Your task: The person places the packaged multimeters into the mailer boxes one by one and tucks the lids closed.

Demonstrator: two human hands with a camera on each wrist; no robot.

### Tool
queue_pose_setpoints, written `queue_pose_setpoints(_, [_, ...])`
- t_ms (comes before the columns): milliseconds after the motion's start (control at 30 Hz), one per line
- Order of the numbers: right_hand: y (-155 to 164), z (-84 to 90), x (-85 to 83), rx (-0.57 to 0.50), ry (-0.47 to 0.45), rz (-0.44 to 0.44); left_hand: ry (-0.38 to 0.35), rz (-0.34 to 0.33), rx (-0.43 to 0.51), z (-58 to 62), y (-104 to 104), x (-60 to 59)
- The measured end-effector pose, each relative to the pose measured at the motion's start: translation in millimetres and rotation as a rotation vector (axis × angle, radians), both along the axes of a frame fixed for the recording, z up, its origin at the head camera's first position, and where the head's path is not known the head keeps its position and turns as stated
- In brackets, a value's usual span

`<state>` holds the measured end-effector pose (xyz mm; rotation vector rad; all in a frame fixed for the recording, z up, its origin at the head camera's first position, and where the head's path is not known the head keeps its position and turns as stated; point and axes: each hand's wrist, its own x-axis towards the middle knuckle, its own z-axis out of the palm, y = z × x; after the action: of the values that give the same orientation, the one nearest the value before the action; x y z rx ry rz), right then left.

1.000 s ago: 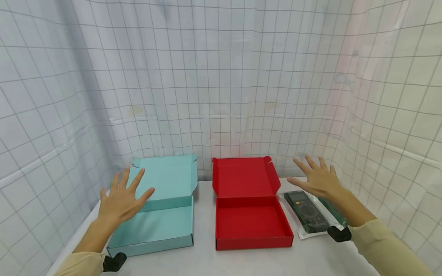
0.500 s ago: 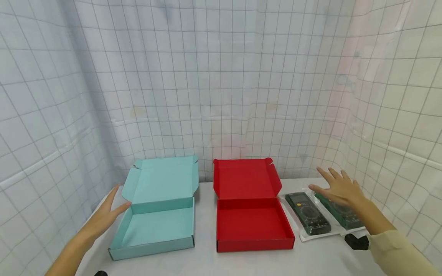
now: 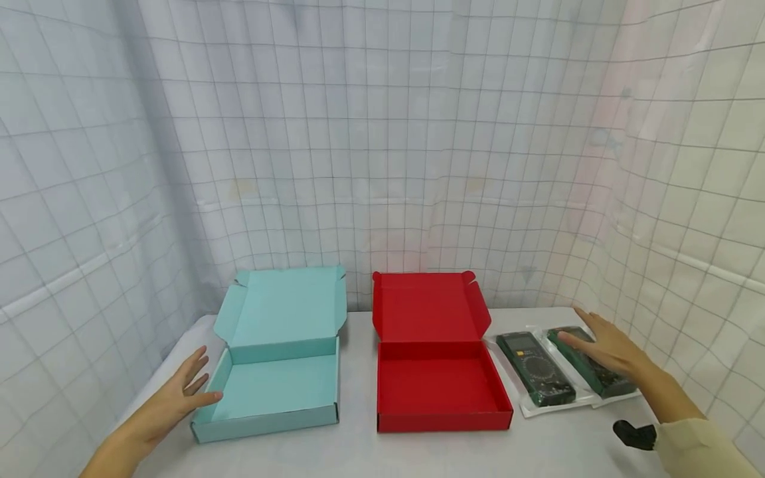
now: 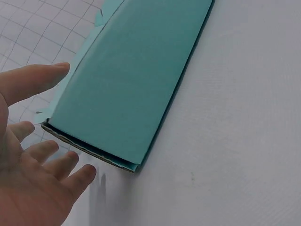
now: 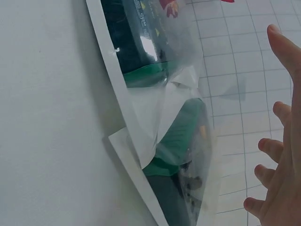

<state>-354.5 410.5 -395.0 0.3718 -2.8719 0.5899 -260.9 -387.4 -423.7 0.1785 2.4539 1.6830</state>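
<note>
My left hand (image 3: 192, 387) is open, fingers spread, just left of the front left corner of an open teal cardboard box (image 3: 277, 375). The left wrist view shows that hand (image 4: 37, 160) close beside the teal box (image 4: 131, 80), not gripping it. An open red box (image 3: 439, 382) sits to the teal one's right. Right of it lie two dark green multimeters in clear plastic bags, the left one (image 3: 534, 368) and the right one (image 3: 592, 366). My right hand (image 3: 592, 337) is open, flat over the right multimeter (image 5: 181, 141); contact is unclear. It holds nothing.
A white table (image 3: 358, 451) carries everything. A gridded white curtain (image 3: 382, 166) closes in the back and both sides, close behind the box lids and to the right of the multimeters. A black wrist strap (image 3: 636, 435) shows at my right sleeve.
Both hands have dropped from a raised, spread pose. The left moved off the teal box to its left front corner; the right shifted right and down over the right multimeter.
</note>
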Motion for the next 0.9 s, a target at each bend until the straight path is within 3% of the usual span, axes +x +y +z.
queue_pose_setpoints(400, [18,-24.0,12.9,-0.073,-0.056,0.0,-0.141,-0.095,0.205,-15.0,-13,-2.3])
queue_pose_setpoints(900, [28,-42.7,9.6,-0.03,-0.041,-0.099,-0.152,-0.103,0.252,-18.7,-13,-1.9])
